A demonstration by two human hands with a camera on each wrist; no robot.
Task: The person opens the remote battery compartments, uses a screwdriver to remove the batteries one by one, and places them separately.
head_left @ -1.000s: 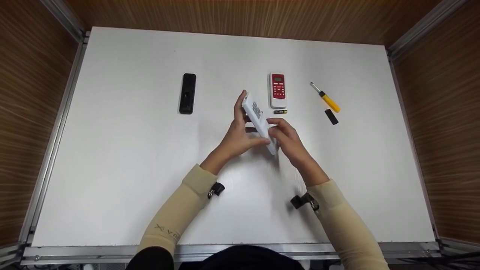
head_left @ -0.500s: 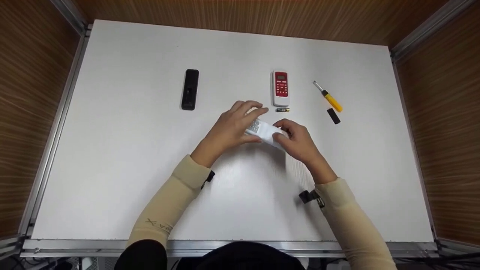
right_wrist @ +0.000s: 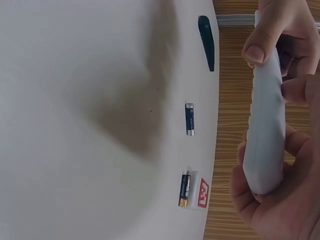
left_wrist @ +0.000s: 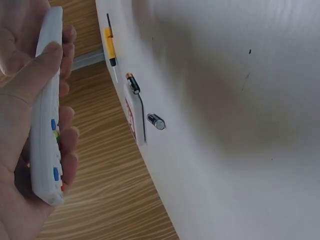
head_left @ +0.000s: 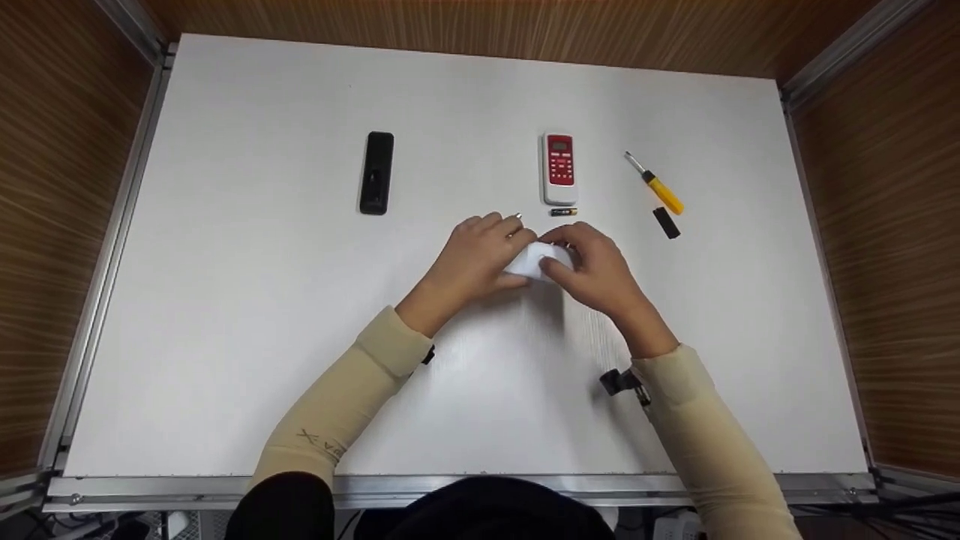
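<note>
A white remote control (head_left: 534, 261) with coloured buttons is held between both hands above the table. My left hand (head_left: 471, 255) grips one end; in the left wrist view its thumb lies along the side of the remote (left_wrist: 44, 130), with fingertips by the blue buttons (left_wrist: 54, 125). My right hand (head_left: 598, 271) grips the other end, thumb on its smooth back in the head view. Most of the button face is hidden from above. Beyond the hands lie two batteries: one battery (right_wrist: 190, 119) by itself, another battery (head_left: 564, 212) at the foot of a red-and-white remote (head_left: 559, 169).
A black remote (head_left: 376, 172) lies at the back left. Towards the right are a yellow-handled screwdriver (head_left: 663, 193) and a small black rectangular piece (head_left: 666, 223). Wood-grain panels (head_left: 480, 26) wall the white table (head_left: 262, 225) at the back and sides.
The white remote has turned from a steep slant with some buttons showing to a flatter pose, its back towards the head camera. The left hand has swung over its far end.
</note>
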